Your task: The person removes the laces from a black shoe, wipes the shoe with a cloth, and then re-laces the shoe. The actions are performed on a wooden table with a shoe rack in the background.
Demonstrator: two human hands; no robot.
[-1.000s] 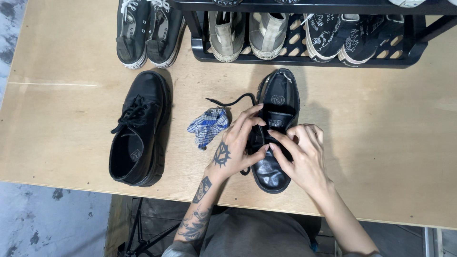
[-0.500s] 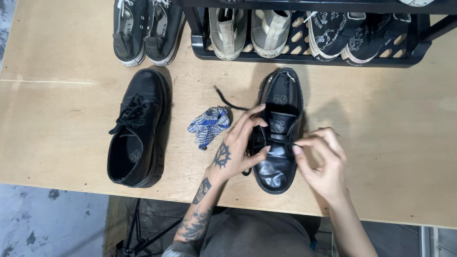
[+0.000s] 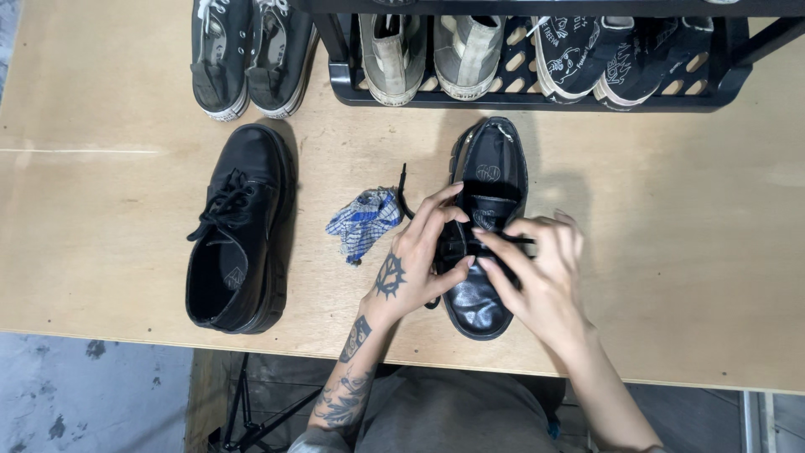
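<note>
Both hands cover the middle of the black shoe [image 3: 489, 180], so its eyelets and most of the lace [image 3: 402, 186] stay hidden under the left hand [image 3: 415, 264] and right hand [image 3: 541, 273]. The shoes on the black rack [image 3: 537, 96] and the dark sneakers [image 3: 251, 54] beside it are cut off by the top edge. The person's forearms run out of the bottom edge.

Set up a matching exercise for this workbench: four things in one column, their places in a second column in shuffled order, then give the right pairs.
Things:
1. glossy black leather shoe
2. laced black leather shoe
3. crumpled blue-and-white checked cloth
4. pair of grey-white canvas sneakers

Places:
A. on the black plastic rack
B. lying alone at the left of the wooden tabletop
C. between the two black shoes
D. under the left hand and right hand

Pairs: 1-D, 2-B, 3-C, 4-A
</note>
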